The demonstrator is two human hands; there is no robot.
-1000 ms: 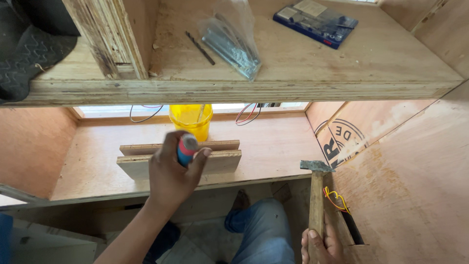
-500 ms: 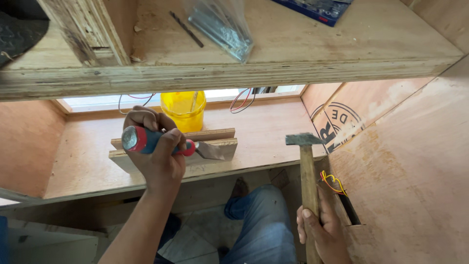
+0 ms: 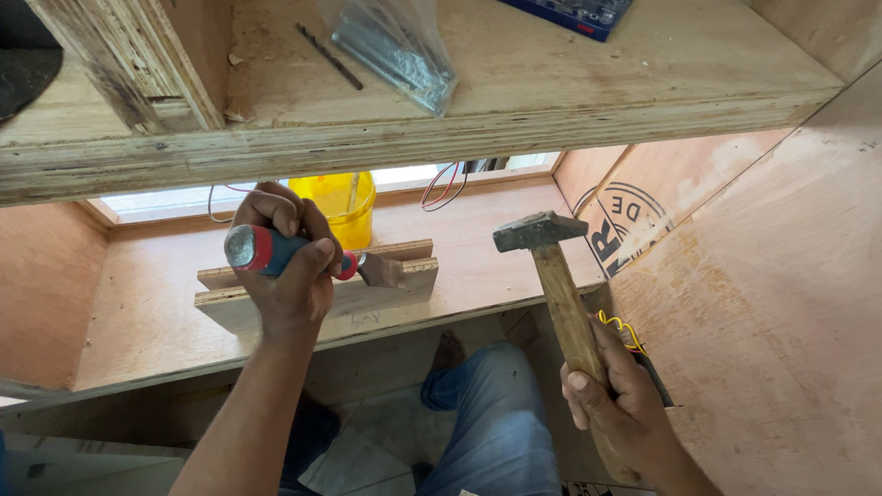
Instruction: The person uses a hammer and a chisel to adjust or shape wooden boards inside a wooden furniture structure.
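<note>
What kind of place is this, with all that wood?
Probably a carpentry job inside a half-built plywood cabinet. The left hand holds a chisel, the right hand a hammer, and bare plywood shelves surround them.

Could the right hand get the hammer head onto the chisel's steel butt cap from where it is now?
Probably yes. The right hand holds the hammer upright beside the chisel, whose butt cap faces outward in the left hand; nothing lies between them.
</note>
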